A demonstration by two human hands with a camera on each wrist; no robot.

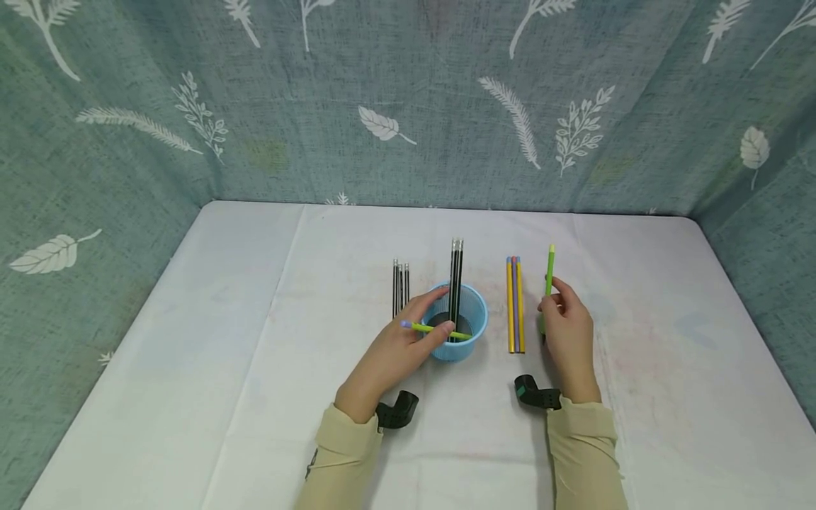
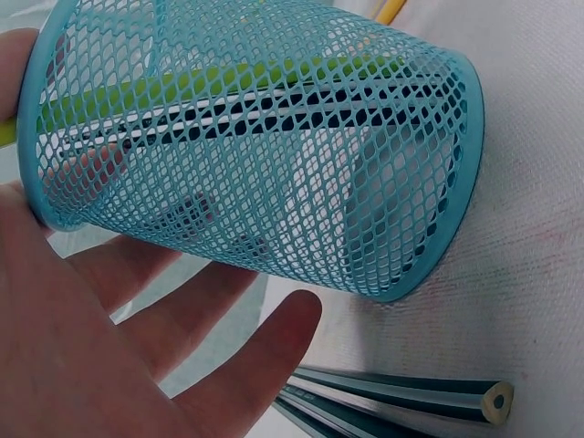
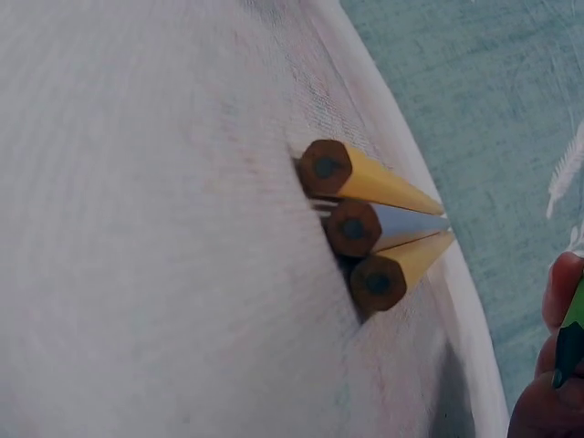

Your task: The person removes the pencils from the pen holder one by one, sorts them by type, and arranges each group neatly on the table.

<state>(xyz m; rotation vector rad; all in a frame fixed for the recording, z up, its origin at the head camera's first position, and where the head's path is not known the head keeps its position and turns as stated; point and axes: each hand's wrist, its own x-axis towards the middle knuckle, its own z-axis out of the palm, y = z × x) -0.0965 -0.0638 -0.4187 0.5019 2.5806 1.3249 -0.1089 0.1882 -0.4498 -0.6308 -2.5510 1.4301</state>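
A light-blue mesh pencil cup (image 1: pixel 477 312) stands on the white cloth, with my left hand (image 1: pixel 394 348) gripping it near the rim. The thumb lies at the near rim and the other fingers spread along the far left side. Inside stand black striped pencils (image 1: pixel 456 273). A green pencil (image 1: pixel 416 326) with a purple end leans in the cup, sticking out over the rim by the thumb. Right of it, my right hand (image 1: pixel 569 340) pinches another green pencil (image 1: pixel 551 262), held upright; its dark lower tip (image 3: pixel 569 351) shows in the right wrist view.
Two yellow pencils (image 1: pixel 511 304) with a purple pencil (image 1: pixel 516 312) between them lie between the cup and my right hand. Three black striped pencils (image 1: pixel 400 283) lie left of the cup, partly behind my left hand. A leaf-patterned curtain (image 1: pixel 440 142) hangs behind the table.
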